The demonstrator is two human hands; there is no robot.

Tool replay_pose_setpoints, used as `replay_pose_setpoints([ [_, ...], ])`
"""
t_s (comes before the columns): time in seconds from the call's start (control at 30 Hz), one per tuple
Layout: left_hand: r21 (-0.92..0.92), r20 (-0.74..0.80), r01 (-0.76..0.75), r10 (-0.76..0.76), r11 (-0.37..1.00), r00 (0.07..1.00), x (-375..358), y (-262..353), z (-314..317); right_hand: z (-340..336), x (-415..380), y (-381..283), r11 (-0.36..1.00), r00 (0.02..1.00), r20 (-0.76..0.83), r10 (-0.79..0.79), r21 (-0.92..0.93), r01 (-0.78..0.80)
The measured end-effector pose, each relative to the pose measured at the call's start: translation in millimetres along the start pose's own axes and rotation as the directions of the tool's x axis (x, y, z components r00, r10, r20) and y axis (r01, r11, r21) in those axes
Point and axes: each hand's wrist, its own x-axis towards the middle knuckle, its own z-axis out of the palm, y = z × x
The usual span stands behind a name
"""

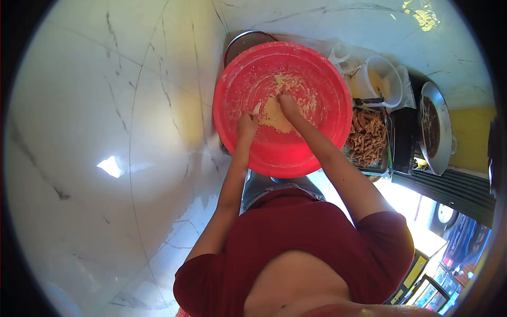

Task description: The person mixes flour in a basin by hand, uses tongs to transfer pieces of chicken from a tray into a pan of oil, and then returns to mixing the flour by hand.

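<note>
A large red plastic basin (332,90) stands in front of me, its inside smeared and dusted with pale yellowish flour or batter mix (275,117). My left hand (247,127) is over the basin's left part, fingers pinched together at a small whitish piece (257,109) whose kind I cannot make out. My right hand (287,105) is closed above the middle of the powder, its knuckles bent inward. Whatever lies inside the right fingers is hidden.
Right of the basin, a tray of brown fried strips (367,138) sits below a translucent tub (391,84) with yellowish contents. Farther right is a wide metal pan (447,132) with dark liquid. A plastic bag (343,57) lies behind the basin. Marbled tiles (100,211) cover the left side.
</note>
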Motion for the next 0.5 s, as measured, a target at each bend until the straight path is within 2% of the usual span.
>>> replay_pose_setpoints([
  [0.17,0.026,-0.001,-0.015,0.015,1.000,1.000,2.8,-3.2,4.1,-11.3,-5.0,-7.2,0.983,0.989,-0.010,0.148,0.109,-0.146],
  [0.27,0.050,0.022,-0.010,0.009,0.999,1.000,2.7,-6.5,3.9,-6.2,-15.6,-8.4,0.976,0.975,-0.168,0.145,0.189,-0.112],
  [0.37,0.024,0.013,0.000,0.000,1.000,1.000,2.9,-4.8,3.0,-5.1,-30.3,-6.0,0.993,0.989,-0.148,0.019,0.118,-0.001],
  [0.43,0.046,0.019,-0.027,0.026,0.999,0.999,3.3,-4.0,3.6,-6.2,-20.7,-6.6,0.876,0.968,-0.032,0.250,0.434,-0.212],
  [0.5,0.045,0.020,-0.036,0.035,0.998,0.999,2.4,-6.3,3.5,-4.9,-16.3,-14.0,0.860,0.971,0.015,0.238,0.461,-0.218],
])
